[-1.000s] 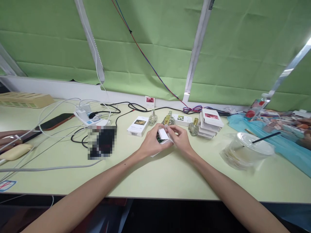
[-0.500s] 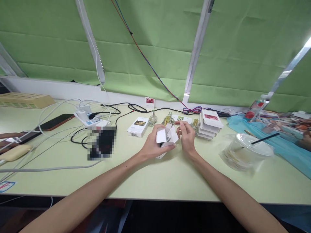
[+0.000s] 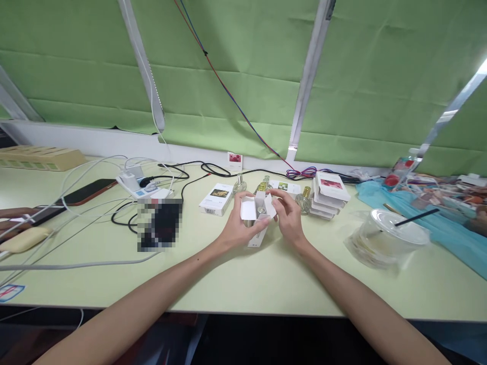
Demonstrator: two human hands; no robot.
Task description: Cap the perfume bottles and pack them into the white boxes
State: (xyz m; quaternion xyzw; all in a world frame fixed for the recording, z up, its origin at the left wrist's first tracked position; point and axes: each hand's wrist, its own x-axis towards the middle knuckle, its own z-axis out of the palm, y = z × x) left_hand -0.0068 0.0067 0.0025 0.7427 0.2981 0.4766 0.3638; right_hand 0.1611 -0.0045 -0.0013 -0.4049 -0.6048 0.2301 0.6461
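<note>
My left hand (image 3: 235, 228) is wrapped round a small white perfume box (image 3: 257, 238), its top flaps raised. Down inside the box shows the silvery cap (image 3: 261, 210) of a bottle; the rest of that bottle is hidden. Curled fingers of my right hand (image 3: 291, 220) press against the right flap of the same box. Just behind stand glass perfume bottles, one clear with a silver top (image 3: 239, 183), another gold-topped (image 3: 304, 200) beside my right hand. A closed white box with a yellow-flower picture (image 3: 216, 199) lies left of my hands.
A stack of white boxes (image 3: 329, 195) stands to the right, with a lidded plastic cup and black straw (image 3: 395, 233) beyond. Left are a power strip (image 3: 139, 187), tangled cables and a phone (image 3: 91, 191). Another person's hand (image 3: 17, 220) is at the far left edge.
The bottle's cap now shows clearly inside the box, and the box's front has come into view. My right hand has closed in on the box's right side.
</note>
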